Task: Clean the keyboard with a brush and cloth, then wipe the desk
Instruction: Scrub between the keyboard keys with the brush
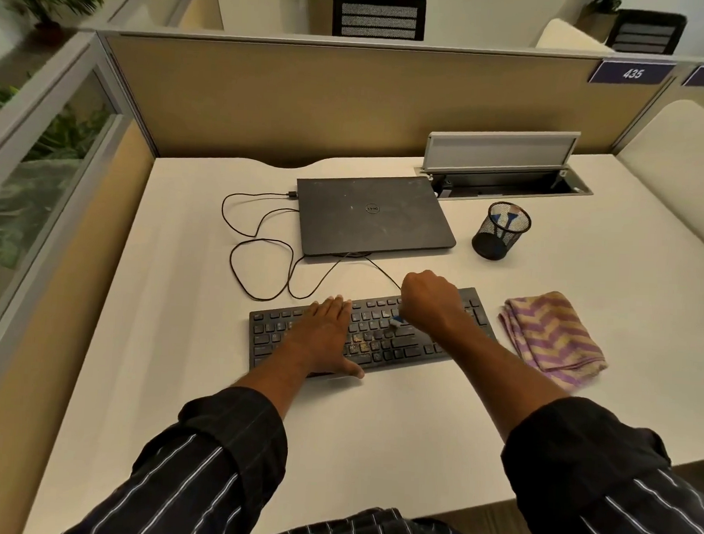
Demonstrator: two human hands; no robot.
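I am reading this from the head view, and what I am weighing is how the keyboard is lying relative to the two hands. It is sitting on the desk directly ahead of the person. Its long axis is running left to right, with the right end angled slightly away, so any sweep along a key row is going to be travelling sideways, not toward the body.

The left hand is lying flat, fingers straight and together, pressing on the left-centre keys with the thumb at the near edge. I am taking it as the bracing hand. The right hand is hanging over the right-centre keys, fingers curled tight round a small brush. The blue-collared bristle end is poking out below the fist and pointing down-left at the keys. I cannot tell whether the bristles are touching.

The crumbs are lying between the hands, just near-left of the bristles, so the right hand is the nearer one, and I am judging the next stroke to be a short pull toward that patch. The folded striped cloth is lying just beside the keyboard's right end — untouched, on the right hand's side.
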